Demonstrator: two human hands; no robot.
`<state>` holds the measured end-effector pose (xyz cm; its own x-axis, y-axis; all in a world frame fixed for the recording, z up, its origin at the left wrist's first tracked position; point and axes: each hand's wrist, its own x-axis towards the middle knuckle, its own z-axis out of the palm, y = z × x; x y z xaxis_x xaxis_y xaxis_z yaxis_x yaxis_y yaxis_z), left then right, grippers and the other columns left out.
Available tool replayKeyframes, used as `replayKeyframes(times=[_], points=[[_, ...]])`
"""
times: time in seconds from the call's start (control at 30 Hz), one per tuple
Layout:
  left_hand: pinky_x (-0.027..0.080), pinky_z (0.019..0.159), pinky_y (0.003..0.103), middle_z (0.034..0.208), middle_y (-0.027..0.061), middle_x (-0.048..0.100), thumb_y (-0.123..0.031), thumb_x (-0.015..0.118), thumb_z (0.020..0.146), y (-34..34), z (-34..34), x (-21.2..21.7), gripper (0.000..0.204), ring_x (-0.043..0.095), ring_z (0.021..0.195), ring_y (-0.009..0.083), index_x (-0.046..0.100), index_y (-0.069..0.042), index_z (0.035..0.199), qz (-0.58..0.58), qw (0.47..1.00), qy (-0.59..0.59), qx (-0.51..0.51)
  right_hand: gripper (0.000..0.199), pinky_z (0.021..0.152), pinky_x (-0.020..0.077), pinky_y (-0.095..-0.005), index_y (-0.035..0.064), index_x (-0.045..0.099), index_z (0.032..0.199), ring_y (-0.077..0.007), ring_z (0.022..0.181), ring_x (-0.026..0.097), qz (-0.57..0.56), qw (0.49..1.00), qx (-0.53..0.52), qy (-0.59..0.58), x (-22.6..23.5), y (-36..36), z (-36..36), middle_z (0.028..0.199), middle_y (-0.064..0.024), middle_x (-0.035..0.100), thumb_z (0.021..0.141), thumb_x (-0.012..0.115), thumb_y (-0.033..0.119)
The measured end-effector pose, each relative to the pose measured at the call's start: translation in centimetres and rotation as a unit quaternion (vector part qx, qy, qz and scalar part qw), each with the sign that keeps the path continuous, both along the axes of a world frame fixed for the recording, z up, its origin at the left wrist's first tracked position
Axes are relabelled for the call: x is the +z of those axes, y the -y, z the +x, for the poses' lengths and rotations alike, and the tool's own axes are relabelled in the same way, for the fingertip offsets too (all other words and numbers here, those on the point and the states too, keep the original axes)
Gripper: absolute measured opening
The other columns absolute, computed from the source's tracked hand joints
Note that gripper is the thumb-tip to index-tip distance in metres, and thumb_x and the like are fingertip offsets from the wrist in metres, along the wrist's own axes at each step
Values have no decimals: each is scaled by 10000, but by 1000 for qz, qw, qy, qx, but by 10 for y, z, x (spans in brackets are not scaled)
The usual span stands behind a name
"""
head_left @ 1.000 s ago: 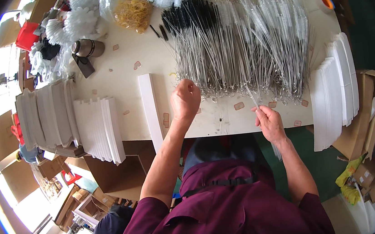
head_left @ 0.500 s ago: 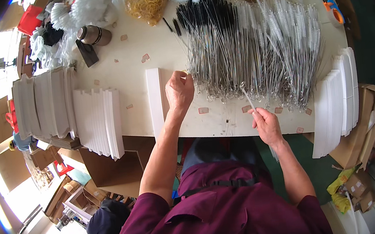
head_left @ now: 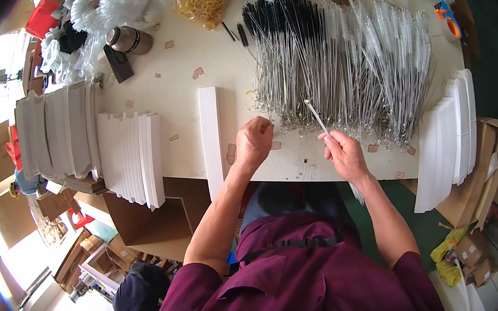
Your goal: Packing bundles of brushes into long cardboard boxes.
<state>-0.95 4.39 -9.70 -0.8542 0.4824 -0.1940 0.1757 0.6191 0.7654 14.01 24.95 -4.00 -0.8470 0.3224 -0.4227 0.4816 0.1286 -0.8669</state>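
My right hand [head_left: 347,157] is closed around a few thin wire brushes [head_left: 317,117]. Their looped ends point up toward the pile, and pale bristles show below the hand, past the table edge. My left hand [head_left: 254,143] is pinched at the near left side of the heap, by the wire loops; whatever sits between its fingertips is too small to make out. A large heap of wire brushes [head_left: 338,79], black-bristled on the left and white-bristled on the right, lies just beyond both hands. Left of my left hand is a long white box [head_left: 211,135].
Stacked white boxes [head_left: 134,158] line the left, with more white boxes [head_left: 442,141] at the right edge. Toward the back are a bag of yellow rubber bands [head_left: 204,2], a steel flask [head_left: 129,40] and a tape dispenser [head_left: 446,19]. A person in a dark cap [head_left: 142,294] is at lower left.
My left hand has come nearer and slightly right, away from the heap's left side. My right hand has risen a little leftward with the brushes, bringing both hands closer together.
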Motion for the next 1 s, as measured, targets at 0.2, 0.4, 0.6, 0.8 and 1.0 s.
replayKeyframes(times=[0.2, 0.4, 0.6, 0.8, 1.0], points=[[580, 692, 375, 809, 177, 704, -38, 687, 874, 9, -1, 41, 83, 731, 764, 298, 627, 10, 906, 51, 995, -18, 80, 298, 575, 501, -294, -7, 662, 1022, -134, 614, 618, -127, 992, -24, 12, 4, 5, -55, 711, -58, 635, 1072, 490, 232], [608, 792, 319, 924, 129, 709, 62, 663, 868, 9, -20, 100, 130, 728, 868, 191, 583, 17, 962, 155, 983, -34, 96, 299, 745, 622, -362, -42, 629, 1000, -245, 930, 713, -315, 946, -59, -48, -18, 11, -134, 1038, -156, 685, 1068, 473, 203], [594, 834, 305, 1033, 168, 680, 139, 601, 877, 8, -41, 178, 149, 713, 904, 178, 560, 34, 974, 285, 954, -50, 78, 266, 889, 604, -414, -53, 626, 1003, -323, 1090, 673, -340, 931, -121, -63, -59, 12, -152, 1183, -209, 651, 1052, 518, 185], [578, 719, 287, 881, 127, 704, 127, 584, 908, 17, -68, 270, 119, 689, 765, 158, 615, 46, 991, 255, 963, -68, 60, 275, 736, 643, -357, -23, 606, 941, -276, 906, 733, -330, 930, -150, -60, -50, 5, -144, 1095, -206, 690, 1068, 480, 187], [541, 604, 242, 780, 71, 705, 66, 668, 883, 13, -73, 302, 69, 658, 661, 94, 704, 46, 938, 38, 996, 62, -49, 340, 679, 627, -297, -21, 626, 1006, -214, 838, 740, -226, 965, -60, -121, 25, 3, -119, 1005, -159, 720, 1097, 455, 258]])
